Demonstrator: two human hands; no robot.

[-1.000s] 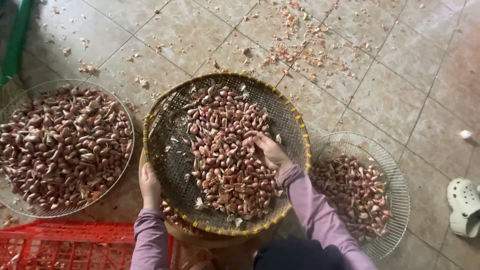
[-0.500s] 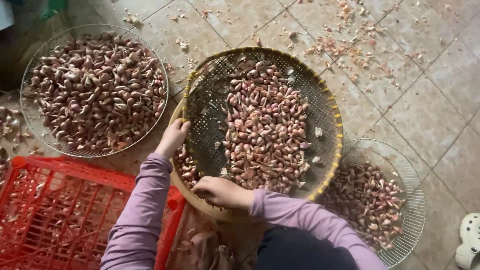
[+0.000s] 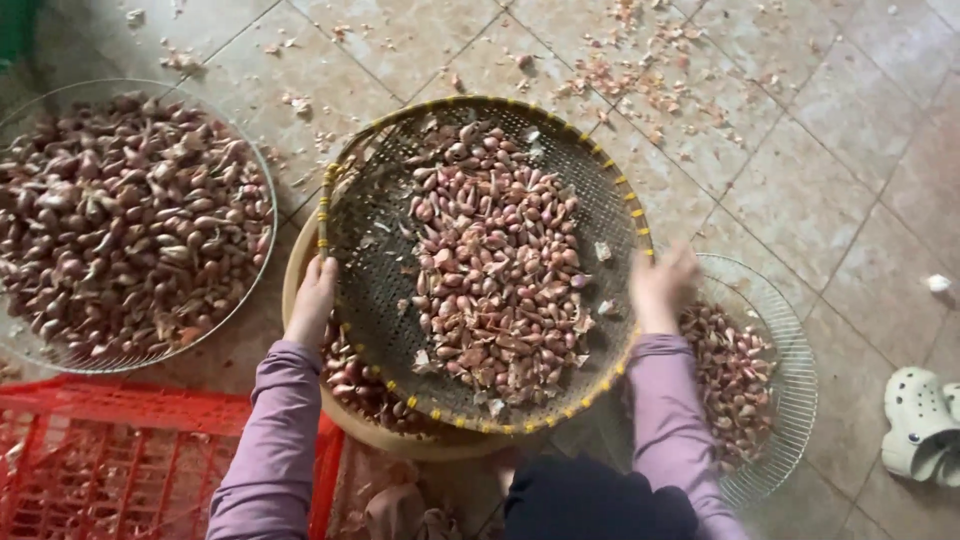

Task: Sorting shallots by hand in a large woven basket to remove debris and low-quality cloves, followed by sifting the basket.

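Observation:
A round woven sieve (image 3: 372, 250) with a yellow-bound rim holds a long pile of pinkish shallots (image 3: 495, 265). My left hand (image 3: 313, 297) grips its left rim. My right hand (image 3: 662, 283), blurred by motion, grips the right rim. Both arms wear lilac sleeves. The sieve rests over a tan round basin (image 3: 395, 438) with more shallots inside, mostly hidden beneath.
A wire basket (image 3: 255, 200) full of brown shallots sits at the left. Another wire basket (image 3: 790, 350) with shallots sits at the right. A red plastic crate (image 3: 120, 460) is at the bottom left. Peels litter the tiled floor (image 3: 800, 150). A pale clog (image 3: 922, 420) lies far right.
My right hand left the shallot pile and the near rim and moved to the sieve's right rim. The left hand kept its hold on the left rim.

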